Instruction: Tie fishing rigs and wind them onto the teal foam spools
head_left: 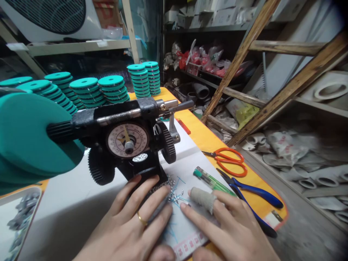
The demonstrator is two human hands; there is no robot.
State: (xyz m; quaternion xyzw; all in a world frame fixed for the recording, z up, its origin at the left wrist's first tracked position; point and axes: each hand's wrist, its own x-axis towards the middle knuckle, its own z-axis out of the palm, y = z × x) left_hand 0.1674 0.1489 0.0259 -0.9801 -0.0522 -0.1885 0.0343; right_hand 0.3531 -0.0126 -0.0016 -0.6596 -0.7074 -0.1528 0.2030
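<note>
A black hand-crank winding counter (pixel 127 139) with a round dial and toothed gears stands on a white sheet (pixel 187 232) just above my hands. My left hand (pixel 130 221), wearing a gold ring, rests its fingertips beside a small heap of metal beads and thin wire bits (pixel 171 192). A grey strip lies under those fingers, and I cannot tell whether it is held. My right hand (pixel 225 228) lies with spread fingers on the sheet, one finger wrapped in grey cloth. A large teal disc (pixel 27 134) sits on the winder's left shaft.
Several stacks of teal discs (pixel 111 90) stand behind the winder. Orange scissors (pixel 228 161), blue-handled pliers (pixel 252 192) and a green lighter (pixel 209 181) lie on the yellow table mat (pixel 206 137). A tray of grey parts (pixel 21 217) sits at lower left.
</note>
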